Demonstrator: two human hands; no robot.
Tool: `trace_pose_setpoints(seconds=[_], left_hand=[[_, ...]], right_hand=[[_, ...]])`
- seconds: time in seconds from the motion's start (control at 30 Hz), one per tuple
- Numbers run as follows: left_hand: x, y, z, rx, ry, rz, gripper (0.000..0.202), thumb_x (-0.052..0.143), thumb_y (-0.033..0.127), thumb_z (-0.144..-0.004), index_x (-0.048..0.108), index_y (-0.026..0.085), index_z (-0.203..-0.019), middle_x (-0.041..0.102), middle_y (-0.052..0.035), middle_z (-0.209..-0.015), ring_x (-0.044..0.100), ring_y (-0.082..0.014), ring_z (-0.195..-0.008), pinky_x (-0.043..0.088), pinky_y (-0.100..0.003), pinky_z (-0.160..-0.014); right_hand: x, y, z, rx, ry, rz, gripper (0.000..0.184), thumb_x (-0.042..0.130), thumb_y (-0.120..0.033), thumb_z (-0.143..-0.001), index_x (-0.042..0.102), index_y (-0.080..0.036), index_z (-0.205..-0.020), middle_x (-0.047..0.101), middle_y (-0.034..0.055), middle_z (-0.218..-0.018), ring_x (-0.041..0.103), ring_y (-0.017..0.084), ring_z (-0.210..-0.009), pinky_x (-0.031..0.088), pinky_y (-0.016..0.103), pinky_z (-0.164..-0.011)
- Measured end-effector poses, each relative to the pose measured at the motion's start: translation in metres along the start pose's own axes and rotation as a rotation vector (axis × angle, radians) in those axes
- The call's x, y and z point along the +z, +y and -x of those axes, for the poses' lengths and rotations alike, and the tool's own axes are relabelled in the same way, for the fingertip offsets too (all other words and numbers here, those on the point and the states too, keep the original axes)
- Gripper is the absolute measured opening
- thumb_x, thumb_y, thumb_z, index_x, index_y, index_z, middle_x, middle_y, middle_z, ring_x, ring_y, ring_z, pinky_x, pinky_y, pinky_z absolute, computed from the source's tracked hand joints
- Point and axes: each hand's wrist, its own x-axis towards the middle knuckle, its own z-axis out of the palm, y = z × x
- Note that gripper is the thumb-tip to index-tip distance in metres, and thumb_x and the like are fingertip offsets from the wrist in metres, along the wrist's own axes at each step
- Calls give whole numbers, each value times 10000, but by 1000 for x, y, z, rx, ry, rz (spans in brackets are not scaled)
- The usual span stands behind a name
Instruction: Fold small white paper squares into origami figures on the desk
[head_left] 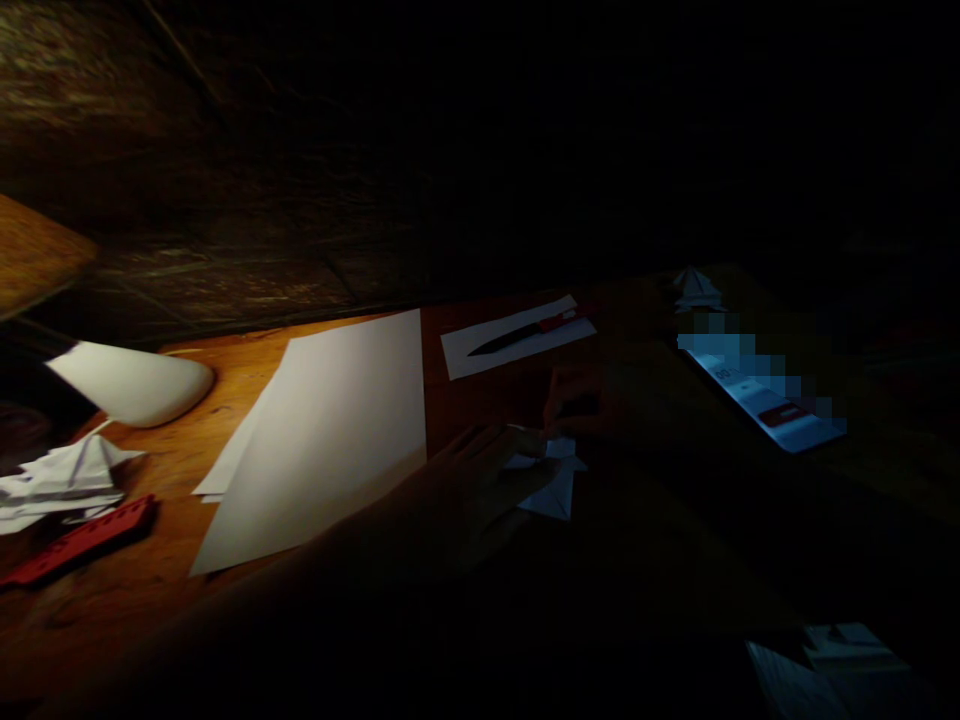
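A small piece of folded white paper point(553, 497) lies on the dark middle of the wooden table, with creases and pointed corners showing. My left hand point(480, 480) reaches in from the lower left and holds the paper down, fingers bent over its left side. At the paper's upper edge, my right hand point(576, 398) has its fingertips pinched together on it. Deep shadow hides most of the right hand and the right arm. Just beyond the hands, a knife point(510, 340) with a dark blade rests on a white paper strip point(459, 362).
Large white sheets point(352, 410) lie left of my hands. Farther left are a lamp with a white base point(161, 385), folded papers point(71, 470) and a red object point(82, 540). A lit phone point(780, 405) and another folded paper point(697, 290) are right. A dark wall point(247, 230) borders the table.
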Motion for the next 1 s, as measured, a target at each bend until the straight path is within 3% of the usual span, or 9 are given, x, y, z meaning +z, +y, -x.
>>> trace_pose_setpoints(seconds=[0.43, 0.7, 1.0], left_hand=[[2, 0, 0, 12, 25, -34, 527, 564, 192, -953, 483, 226, -1473, 532, -115, -1442, 480, -315, -1311, 492, -514, -1067], [4, -1, -3, 63, 60, -55, 501, 560, 171, -946, 492, 164, -1442, 607, -102, -1369, 493, -296, -1286, 455, -486, -1094], [0, 0, -2, 43, 28, -13, 495, 581, 174, -942, 516, 192, -1432, 593, -92, -1380, 481, -288, -1294, 470, -466, -1082]], right_hand=[[4, -12, -1, 75, -27, 273, 242, 630, -395, -956, 745, -188, -904, 671, 31, -928, 604, 150, -807, 370, 290, -690], [8, -15, -5, 158, 14, 254, 250, 703, -429, -882, 754, -193, -817, 677, 38, -891, 588, 158, -788, 343, 304, -661], [9, -16, -6, 166, 20, 265, 254, 697, -438, -877, 753, -196, -826, 676, 29, -895, 582, 156, -778, 349, 307, -652]])
